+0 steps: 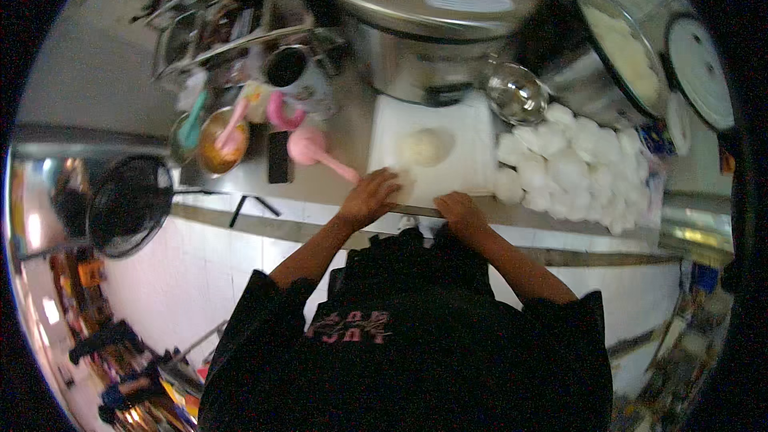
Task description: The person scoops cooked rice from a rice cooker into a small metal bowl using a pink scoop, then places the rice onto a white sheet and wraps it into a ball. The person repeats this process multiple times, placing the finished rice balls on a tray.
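On the steel counter before me lies a white board or sheet (468, 174) with a pale, rounded mound (427, 147) on it, too blurred to tell whether rice or dough. My left hand (371, 195) is at the board's near left corner, fingers apart, next to the handle end of a pink ladle (309, 145). At the near edge, right of centre, my right hand (461, 210) rests with curled fingers; whether it pinches anything is hidden. To its right is a heap of white rounded pieces (570, 168).
Behind the board stands a large lidded steel pot (432, 18). A steel bowl (517, 93) and an open pot of white food (624, 54) are back right. Leftward are a phone (279, 156), a bowl (223, 141) with a pink spoon, a mug (300, 81) and a black strainer (131, 204).
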Tool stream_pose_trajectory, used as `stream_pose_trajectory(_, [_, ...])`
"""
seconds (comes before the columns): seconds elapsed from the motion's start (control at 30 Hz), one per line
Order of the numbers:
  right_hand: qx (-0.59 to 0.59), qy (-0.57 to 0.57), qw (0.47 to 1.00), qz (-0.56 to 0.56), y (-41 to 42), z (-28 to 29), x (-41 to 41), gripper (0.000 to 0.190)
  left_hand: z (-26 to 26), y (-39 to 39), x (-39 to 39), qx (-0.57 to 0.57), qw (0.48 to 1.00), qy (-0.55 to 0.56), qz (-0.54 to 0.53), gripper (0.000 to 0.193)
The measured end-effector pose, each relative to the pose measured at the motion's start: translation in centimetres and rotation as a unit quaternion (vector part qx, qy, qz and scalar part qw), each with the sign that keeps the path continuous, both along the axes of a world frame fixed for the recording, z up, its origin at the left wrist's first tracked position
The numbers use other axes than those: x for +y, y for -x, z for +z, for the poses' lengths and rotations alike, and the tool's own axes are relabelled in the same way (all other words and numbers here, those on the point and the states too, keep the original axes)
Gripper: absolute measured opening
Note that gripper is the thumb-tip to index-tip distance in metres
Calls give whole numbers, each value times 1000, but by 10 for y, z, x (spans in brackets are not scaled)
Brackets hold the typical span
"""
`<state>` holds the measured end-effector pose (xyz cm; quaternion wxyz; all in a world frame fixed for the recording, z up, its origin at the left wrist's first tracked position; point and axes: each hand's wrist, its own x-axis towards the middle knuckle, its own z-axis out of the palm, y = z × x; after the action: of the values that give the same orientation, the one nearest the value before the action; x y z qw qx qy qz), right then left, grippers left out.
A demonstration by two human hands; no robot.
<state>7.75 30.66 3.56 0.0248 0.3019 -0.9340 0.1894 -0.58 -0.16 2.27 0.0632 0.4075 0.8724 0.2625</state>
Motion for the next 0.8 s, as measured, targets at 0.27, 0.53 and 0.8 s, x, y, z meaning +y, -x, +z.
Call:
stream_pose_trajectory(0.27, [59,-59,996,-18,7,10,-13,37,-5,2,-11,117,991,-28,-64,32])
stream_pose_trajectory(0.53, [36,-62,996,-44,6,21,-6,32,27,19,2,-4,999,27,-17,31])
stream_pose_trajectory(0.8, [-43,30,997,-50,27,26,0,25,36,30,12,-95,995,21,31,10])
